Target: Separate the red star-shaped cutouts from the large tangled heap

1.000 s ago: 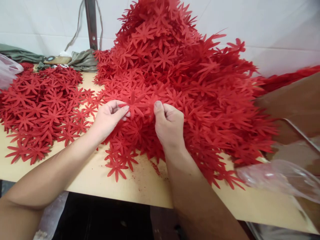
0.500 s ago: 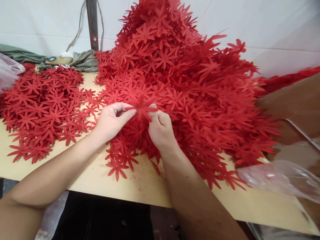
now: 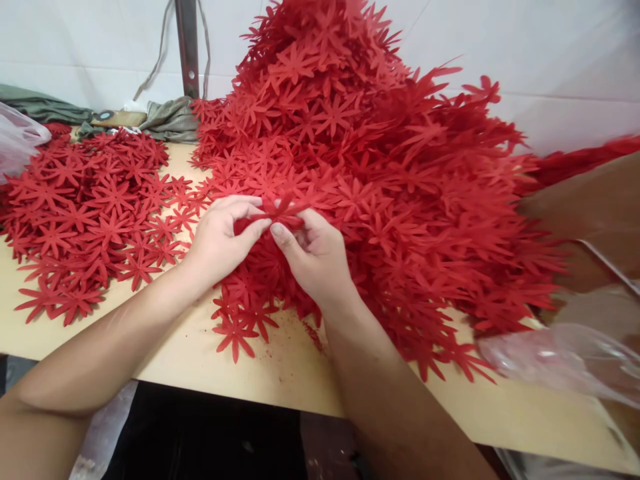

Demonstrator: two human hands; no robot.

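Observation:
A red fabric flower cutout [image 3: 281,212] with long narrow petals is held up between both hands, in front of a big heap of like cutouts [image 3: 330,120]. My left hand [image 3: 223,233] pinches it from the left between thumb and fingers. From the right, my right hand [image 3: 320,257] grips it, thumb at its near middle and fingers behind its petals. Whether it is one layer or several I cannot tell. Just below the hands, a few flower cutouts [image 3: 235,337] lie at the heap's front edge.
Another spread of red flower cutouts [image 3: 90,207] covers the table's left side. The pale tabletop [image 3: 170,340] ends close to me. Clear plastic [image 3: 555,353] and a brown cardboard box [image 3: 590,213] stand at right. A metal post [image 3: 188,50] and grey-green cloth [image 3: 173,120] are at the back.
My right hand has shifted from the flower's right petals toward its middle, thumb now near my left thumb. The flower has tilted flatter. My left hand has stayed nearly in place.

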